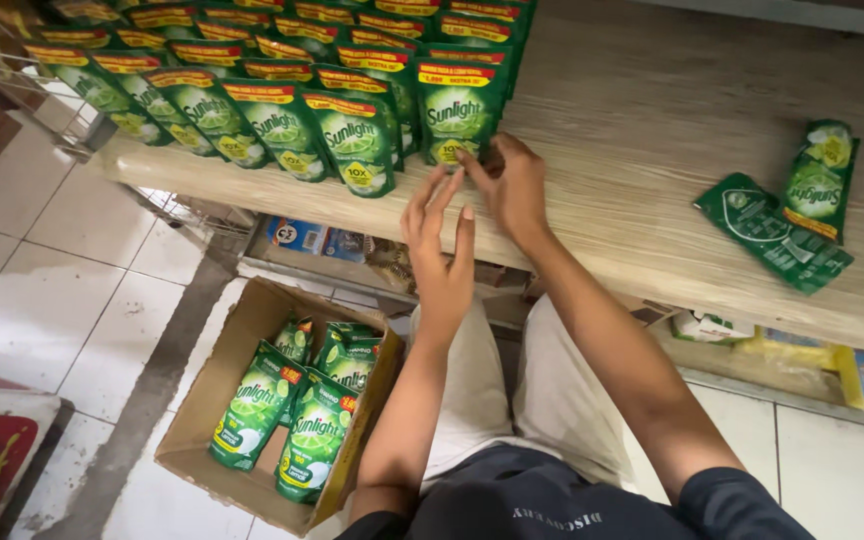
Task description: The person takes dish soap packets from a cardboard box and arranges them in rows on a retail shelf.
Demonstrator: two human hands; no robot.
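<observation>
both hands: right hand (512,185) pinches upright glossy green pouch (459,110), left hand (440,250) open, empty.

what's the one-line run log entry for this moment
right hand touching front pouch on shelf | left hand open, empty, beside it | box on floor, pouches inside | two loose pouches on shelf, right

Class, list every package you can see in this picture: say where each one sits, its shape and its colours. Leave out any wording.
Green pouches: upright rows on the wooden shelf, yellow and red tops; right hand touches the front one.
Two green pouches: lying flat at the shelf's right.
Green pouches: inside the open cardboard box on the floor.
Blue packet: under the shelf.
Left hand: open, holding nothing.
</observation>
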